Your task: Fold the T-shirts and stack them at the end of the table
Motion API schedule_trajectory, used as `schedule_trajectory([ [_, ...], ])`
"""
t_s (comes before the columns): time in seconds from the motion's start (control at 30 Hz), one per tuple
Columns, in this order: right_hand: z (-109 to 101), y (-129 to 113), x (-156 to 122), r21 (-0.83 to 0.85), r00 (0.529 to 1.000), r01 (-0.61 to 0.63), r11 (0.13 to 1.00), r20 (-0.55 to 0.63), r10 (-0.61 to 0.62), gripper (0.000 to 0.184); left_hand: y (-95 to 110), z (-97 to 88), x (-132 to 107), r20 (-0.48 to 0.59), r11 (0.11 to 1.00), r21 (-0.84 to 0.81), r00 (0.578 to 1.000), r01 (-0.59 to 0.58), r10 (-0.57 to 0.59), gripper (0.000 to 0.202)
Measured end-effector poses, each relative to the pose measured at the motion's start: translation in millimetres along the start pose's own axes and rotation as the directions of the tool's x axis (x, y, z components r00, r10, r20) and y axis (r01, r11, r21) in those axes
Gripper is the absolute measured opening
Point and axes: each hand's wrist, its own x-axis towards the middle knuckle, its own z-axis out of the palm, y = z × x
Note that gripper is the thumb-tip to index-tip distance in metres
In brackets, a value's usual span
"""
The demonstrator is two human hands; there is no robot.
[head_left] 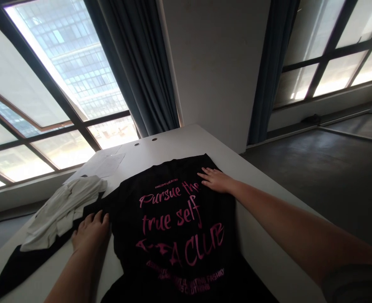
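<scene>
A black T-shirt (pixel 173 261) with pink lettering lies spread on a white table (pixel 264 248). My left hand (pixel 89 230) rests flat on the shirt's left edge, fingers stretched out, close to a white garment. My right hand (pixel 215 179) lies flat with fingers spread on the shirt's far right part, near its upper edge. Neither hand grips anything.
A crumpled white garment (pixel 62 210) lies at the table's left, partly over black cloth. Sheets of paper (pixel 102 165) lie beyond it. Two round holes (pixel 145 141) sit near the table's far edge. Windows, dark curtains and a white wall stand behind; open floor lies at right.
</scene>
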Motion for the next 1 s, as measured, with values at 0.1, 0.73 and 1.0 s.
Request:
schedule_trajectory([
  [0.1,-1,1,-1,-0.016,1.000,0.001,1.000,-0.002,-0.001,0.069,-7,-8.1,3,-0.015,0.993,0.013,0.993,0.114,-0.114,0.068],
  [0.73,-9,3,-8,-0.019,0.999,0.034,0.999,-0.018,-0.035,0.072,-29,-9.7,23,0.040,0.993,0.004,0.992,0.116,-0.116,0.059],
  [1.0,-7,8,-7,-0.016,0.998,0.051,0.999,-0.036,-0.052,0.072,-26,-17.9,19,0.018,0.976,-0.060,0.978,0.208,-0.207,0.050],
])
